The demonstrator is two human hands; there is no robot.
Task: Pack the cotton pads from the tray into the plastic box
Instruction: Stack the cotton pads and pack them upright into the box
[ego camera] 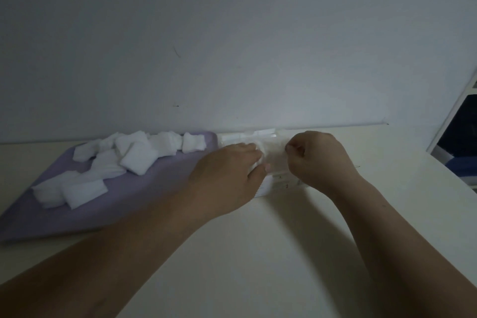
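A lilac tray (144, 196) lies at the left with several white cotton pads (138, 156) heaped on it. Right of the tray stands a clear plastic box (260, 137), its lid tipped back toward the wall. My left hand (227, 178) rests over the box's left part, fingers closed on a white cotton pad (259, 160) inside it. My right hand (320, 157) is curled in a fist at the box's right side, pinching its clear wall. The box's front and floor are mostly hidden by both hands.
The box and tray sit on a cream table (284, 253) pushed against a plain white wall (232, 33). A white-framed dark opening (459, 137) stands at the right edge beyond the table.
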